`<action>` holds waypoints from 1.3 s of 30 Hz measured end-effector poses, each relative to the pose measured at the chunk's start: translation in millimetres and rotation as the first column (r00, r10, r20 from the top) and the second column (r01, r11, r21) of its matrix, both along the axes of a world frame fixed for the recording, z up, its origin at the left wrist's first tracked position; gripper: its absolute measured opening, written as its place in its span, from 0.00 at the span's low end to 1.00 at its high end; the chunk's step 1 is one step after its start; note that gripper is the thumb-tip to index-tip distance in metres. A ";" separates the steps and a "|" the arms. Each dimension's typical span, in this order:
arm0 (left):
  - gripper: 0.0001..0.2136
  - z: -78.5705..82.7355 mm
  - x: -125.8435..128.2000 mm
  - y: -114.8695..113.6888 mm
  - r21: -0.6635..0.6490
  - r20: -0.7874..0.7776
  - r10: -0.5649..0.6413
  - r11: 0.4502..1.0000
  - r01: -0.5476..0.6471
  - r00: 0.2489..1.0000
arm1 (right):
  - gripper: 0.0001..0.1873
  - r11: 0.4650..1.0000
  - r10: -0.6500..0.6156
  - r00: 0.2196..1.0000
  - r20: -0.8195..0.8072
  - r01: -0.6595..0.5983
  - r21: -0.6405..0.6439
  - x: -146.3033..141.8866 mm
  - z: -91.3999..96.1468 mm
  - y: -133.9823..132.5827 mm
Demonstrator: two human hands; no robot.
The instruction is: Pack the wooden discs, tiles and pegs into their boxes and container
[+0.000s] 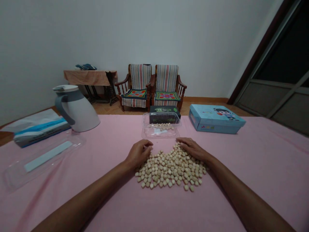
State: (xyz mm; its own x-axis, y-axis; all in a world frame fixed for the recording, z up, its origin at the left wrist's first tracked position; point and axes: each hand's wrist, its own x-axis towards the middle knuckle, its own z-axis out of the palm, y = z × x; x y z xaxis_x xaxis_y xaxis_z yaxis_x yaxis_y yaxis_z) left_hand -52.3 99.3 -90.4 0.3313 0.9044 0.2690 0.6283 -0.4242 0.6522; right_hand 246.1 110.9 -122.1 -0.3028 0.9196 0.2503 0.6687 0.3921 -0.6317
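Note:
A heap of small cream-coloured, rounded square pieces (pixel 169 169) lies spread on the pink tablecloth (pixel 116 203). My left hand (pixel 140 153) rests on its side against the heap's left edge, its fingers loosely bent and a gap showing by the thumb. Along the right edge, my right hand (pixel 191 149) lies flat with its fingers stretched toward the heap's far end, touching pieces there. Neither hand visibly grips a piece. Just beyond the hands stands a clear plastic container (pixel 147 132), its lid raised, with some of the same pieces inside.
Behind the container is a black box (pixel 165 110). A light blue box (pixel 216 119) sits at the right. On the left are a white and grey jug (pixel 82 111), a blue and white packet (pixel 42 130) and a clear plastic tray (pixel 48 159). Two wooden armchairs (pixel 141 75) stand beyond the table.

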 end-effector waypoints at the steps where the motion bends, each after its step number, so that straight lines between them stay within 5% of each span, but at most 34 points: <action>1: 0.08 -3.0 -0.2 -2.8 -0.012 -0.019 -0.007 1.000 0.007 1.000 | 0.21 0.999 0.036 0.999 -0.012 -0.036 -0.017 -1.4 1.7 -2.1; 14: 0.11 -9.2 -2.1 -2.2 -0.032 0.076 -0.076 0.996 0.078 0.994 | 0.19 0.936 0.351 0.934 -0.072 -0.352 -0.007 -50.0 31.1 -26.4; 22: 0.10 -5.6 -9.3 3.6 -0.034 0.201 -0.077 0.996 0.086 0.976 | 0.12 0.998 -0.056 0.997 -0.045 0.056 0.000 -48.8 33.2 -6.1; 29: 0.12 -18.8 -11.6 5.2 0.074 0.136 -0.049 0.997 0.039 0.989 | 0.13 0.997 0.050 0.973 0.227 -0.060 0.038 -87.7 38.3 6.7; 34: 0.15 -20.9 -12.9 6.0 0.182 0.019 -0.234 0.957 0.227 0.972 | 0.12 0.989 0.140 0.910 0.389 -0.145 -0.017 -101.1 40.5 12.5; 39: 0.14 -24.7 -14.4 7.5 0.214 -0.036 -0.271 0.938 0.272 0.962 | 0.10 0.987 0.106 0.921 0.375 -0.143 0.071 -101.5 49.3 13.1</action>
